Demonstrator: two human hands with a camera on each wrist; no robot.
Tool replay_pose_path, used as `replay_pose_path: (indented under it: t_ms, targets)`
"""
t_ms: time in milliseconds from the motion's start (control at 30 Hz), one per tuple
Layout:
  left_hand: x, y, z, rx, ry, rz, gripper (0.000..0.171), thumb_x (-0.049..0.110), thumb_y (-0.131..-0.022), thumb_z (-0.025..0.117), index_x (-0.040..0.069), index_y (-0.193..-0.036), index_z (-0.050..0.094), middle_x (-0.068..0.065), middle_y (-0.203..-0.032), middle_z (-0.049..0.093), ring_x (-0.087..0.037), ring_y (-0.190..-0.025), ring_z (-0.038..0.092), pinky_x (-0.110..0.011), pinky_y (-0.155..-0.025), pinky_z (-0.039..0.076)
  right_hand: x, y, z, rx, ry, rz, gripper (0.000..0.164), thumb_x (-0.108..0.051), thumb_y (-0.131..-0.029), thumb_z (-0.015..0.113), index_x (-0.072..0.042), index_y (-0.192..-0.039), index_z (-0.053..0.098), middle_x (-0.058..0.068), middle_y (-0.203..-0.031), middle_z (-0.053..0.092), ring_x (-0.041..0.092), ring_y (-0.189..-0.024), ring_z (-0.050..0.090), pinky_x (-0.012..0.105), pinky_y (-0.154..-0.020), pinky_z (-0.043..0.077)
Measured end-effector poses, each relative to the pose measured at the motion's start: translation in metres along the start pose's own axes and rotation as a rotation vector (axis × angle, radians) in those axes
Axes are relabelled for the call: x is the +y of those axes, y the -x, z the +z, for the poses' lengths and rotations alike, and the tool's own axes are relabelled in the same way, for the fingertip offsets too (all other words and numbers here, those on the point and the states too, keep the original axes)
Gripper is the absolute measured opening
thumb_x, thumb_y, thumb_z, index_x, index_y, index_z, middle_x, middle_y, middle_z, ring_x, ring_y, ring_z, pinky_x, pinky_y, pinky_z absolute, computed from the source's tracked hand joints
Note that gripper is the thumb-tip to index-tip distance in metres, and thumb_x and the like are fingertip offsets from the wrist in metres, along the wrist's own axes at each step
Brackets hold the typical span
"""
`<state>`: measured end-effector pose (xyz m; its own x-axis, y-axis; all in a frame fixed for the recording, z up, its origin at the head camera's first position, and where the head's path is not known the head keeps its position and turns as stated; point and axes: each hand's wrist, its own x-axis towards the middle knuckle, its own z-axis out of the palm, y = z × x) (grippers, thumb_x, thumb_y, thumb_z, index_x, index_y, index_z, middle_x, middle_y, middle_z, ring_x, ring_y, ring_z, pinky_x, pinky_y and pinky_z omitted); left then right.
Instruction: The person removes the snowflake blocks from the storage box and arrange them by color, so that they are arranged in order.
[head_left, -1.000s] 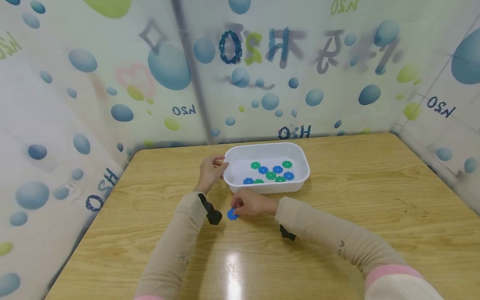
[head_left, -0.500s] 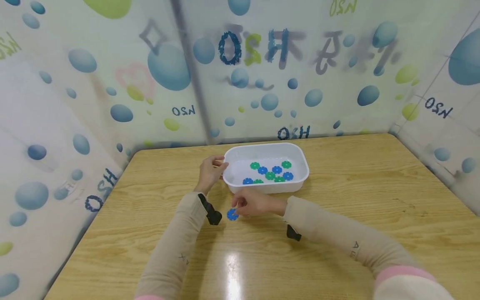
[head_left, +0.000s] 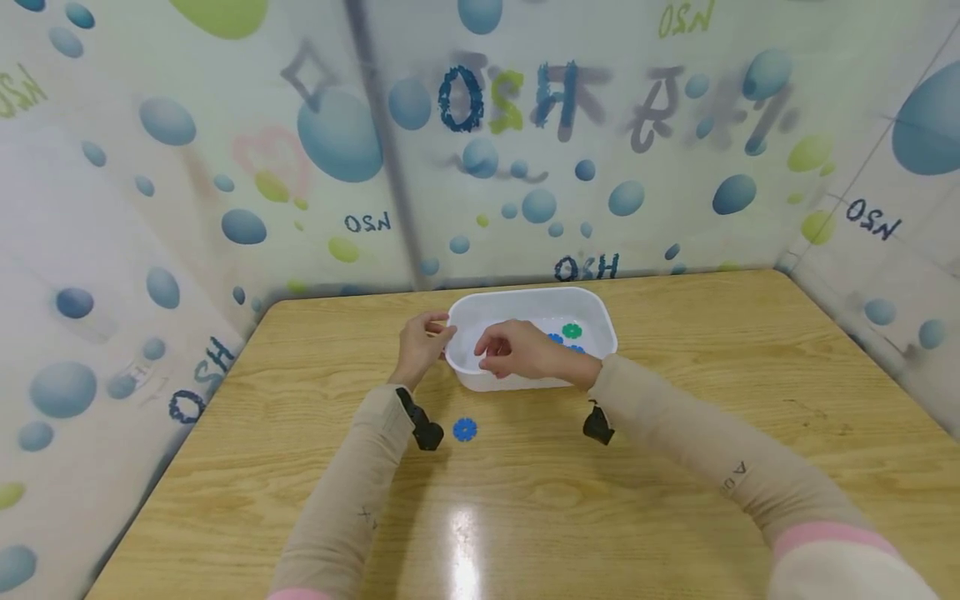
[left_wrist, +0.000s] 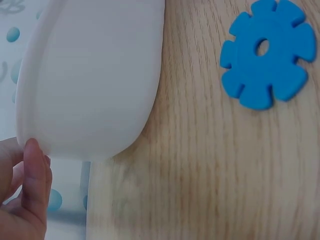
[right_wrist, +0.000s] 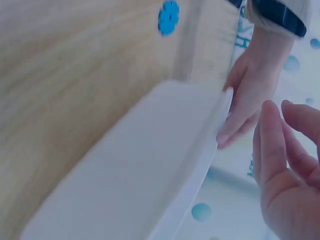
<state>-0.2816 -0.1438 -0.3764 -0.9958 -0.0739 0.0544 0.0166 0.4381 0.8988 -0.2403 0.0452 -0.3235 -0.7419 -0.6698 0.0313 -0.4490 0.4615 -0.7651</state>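
At the left end of a white plastic basin (head_left: 517,305), my left hand (head_left: 422,346) pinches the rim, thumb on the outer side. The left wrist view shows this thumb on the basin's corner. Above the front rim hovers my right hand (head_left: 519,350), fingers loosely bent and nothing between them. It hides much of the basin's inside. Beyond it show a green notched plastic disc (head_left: 572,331) and parts of blue ones. One blue notched disc (left_wrist: 282,55) lies flat on the table in front of the basin, apart from both hands.
The wooden table (head_left: 712,350) reaches back to a wall (head_left: 637,100) covered in blue and green bubble prints. Side walls stand at left and right. Black wrist cameras stick out below both wrists.
My right hand has let go of the blue disc on the table and risen over the basin's front rim. The left hand has stayed at the rim.
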Motion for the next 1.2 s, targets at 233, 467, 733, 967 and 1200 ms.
replay_pose_path:
  t_ms: [233,467,733,967,1200]
  targets:
    - [-0.001,-0.001,-0.001,-0.016,0.016,-0.025,0.032,0.012,-0.084,0.060,0.002,-0.114,0.056,-0.016,-0.094,0.057,-0.033,-0.080,0.059,-0.027,-0.054,0.053,0.007,-0.014,-0.014,0.077,0.032,0.050,0.018,-0.009,-0.084,0.060,0.000,-0.099,0.058,0.005,-0.074,0.058,0.013,-0.063,0.057,0.023,-0.061,0.050]
    - [-0.003,-0.002,-0.002,-0.013,0.024,-0.032,0.033,0.011,-0.084,0.060,0.002,-0.115,0.055,-0.016,-0.094,0.056,-0.034,-0.081,0.059,-0.033,-0.060,0.054,0.022,-0.029,-0.017,0.075,0.030,0.093,0.019,-0.009,-0.086,0.057,0.002,-0.102,0.056,0.016,-0.083,0.061,0.016,-0.065,0.058,0.028,-0.063,0.051]
    - [-0.003,-0.003,-0.001,-0.027,0.034,-0.044,0.033,0.012,-0.084,0.060,0.002,-0.115,0.055,-0.016,-0.095,0.055,-0.034,-0.082,0.059,-0.031,-0.059,0.054,0.043,-0.042,-0.010,0.039,0.044,0.185,0.022,-0.009,-0.085,0.058,0.003,-0.104,0.056,0.009,-0.082,0.059,0.017,-0.067,0.056,0.023,-0.062,0.049]
    - [-0.001,-0.002,0.000,-0.020,0.040,-0.044,0.032,0.011,-0.084,0.061,0.002,-0.114,0.056,-0.016,-0.094,0.056,-0.034,-0.080,0.059,-0.026,-0.055,0.053,0.056,-0.054,0.000,0.054,0.057,0.266,0.019,-0.010,-0.083,0.061,-0.001,-0.100,0.058,0.007,-0.081,0.058,0.016,-0.068,0.055,0.022,-0.062,0.048]
    - [-0.002,-0.002,0.000,-0.013,0.049,-0.049,0.033,0.010,-0.084,0.061,0.001,-0.115,0.055,-0.017,-0.093,0.056,-0.034,-0.079,0.060,-0.027,-0.054,0.053,0.065,-0.058,0.006,0.020,0.101,0.305,0.021,-0.011,-0.082,0.063,-0.003,-0.101,0.060,0.006,-0.084,0.056,0.016,-0.074,0.051,0.021,-0.065,0.045]
